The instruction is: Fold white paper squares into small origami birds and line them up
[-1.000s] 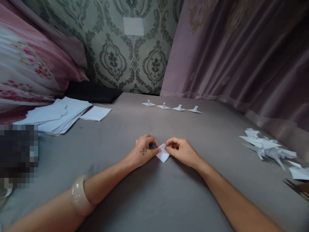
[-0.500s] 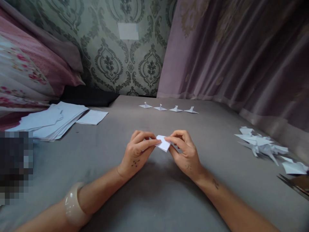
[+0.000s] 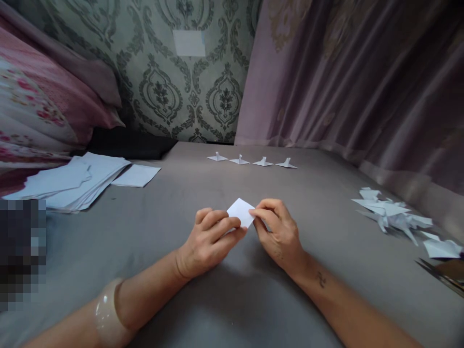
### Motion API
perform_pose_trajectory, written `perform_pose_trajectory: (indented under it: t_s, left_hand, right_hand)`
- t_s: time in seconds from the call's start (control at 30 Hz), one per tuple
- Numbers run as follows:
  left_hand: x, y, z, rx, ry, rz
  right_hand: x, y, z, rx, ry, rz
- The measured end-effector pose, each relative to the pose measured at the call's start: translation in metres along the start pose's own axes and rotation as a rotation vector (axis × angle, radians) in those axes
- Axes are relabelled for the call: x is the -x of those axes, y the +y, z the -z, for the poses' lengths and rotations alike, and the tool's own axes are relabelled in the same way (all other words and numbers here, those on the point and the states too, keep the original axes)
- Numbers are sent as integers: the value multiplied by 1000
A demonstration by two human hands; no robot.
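A small folded piece of white paper (image 3: 239, 210) is held up between my two hands, shaped like a diamond. My left hand (image 3: 213, 237) grips its lower left side, fingers curled in front and the thumb near the bottom corner. At the right corner, my right hand (image 3: 278, 229) pinches the paper between thumb and fingertips. Part of its lower edge is hidden behind my left fingers.
Several small folded paper figures (image 3: 263, 162) stand in a row at the back of the grey surface. More folded paper pieces (image 3: 389, 212) are heaped at the right, near pointed dark metal blades (image 3: 435, 273). Stacked white sheets (image 3: 79, 181) and a smaller paper pile (image 3: 137, 175) lie left.
The folded paper has turned and now shows a larger diamond face. My left hand has shifted to its lower edge; my right hand stays at the right corner.
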State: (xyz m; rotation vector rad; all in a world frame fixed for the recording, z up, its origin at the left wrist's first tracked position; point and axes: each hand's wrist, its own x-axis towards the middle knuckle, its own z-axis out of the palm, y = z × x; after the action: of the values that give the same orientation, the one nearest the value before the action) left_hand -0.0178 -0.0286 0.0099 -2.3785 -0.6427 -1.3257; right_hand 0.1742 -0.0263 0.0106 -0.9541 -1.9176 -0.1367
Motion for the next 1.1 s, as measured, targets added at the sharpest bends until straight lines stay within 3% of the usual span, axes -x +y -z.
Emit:
perform_pose_trajectory:
  t_s: [0.13, 0.3, 0.47, 0.57, 0.67, 0.83, 0.97, 1.1]
  left_hand:
    - [3, -3, 0, -28, -13, -54]
    - [2, -3, -2, -32, -67, -27]
    - [2, -7, -7, -77, -336, 264]
    - [4, -12, -10, -46, -486, 301]
    - [7, -15, -11, -10, -557, 319]
    - [13, -17, -17, 30, -589, 475]
    - [14, -19, -21, 91, -602, 690]
    - [9, -20, -19, 176, -637, 859]
  right_hand:
    - [0, -2, -1, 56, -9, -66]
    - [4, 0, 0, 63, -125, 0]
    - [4, 4, -1, 176, -261, -1]
    - [4, 4, -3, 239, -350, 6]
    - [5, 3, -4, 236, -477, -22]
    - [5, 4, -3, 74, -599, -274]
    - [2, 9, -4, -98, -577, -490]
    - [-1, 12, -8, -140, -544, -608]
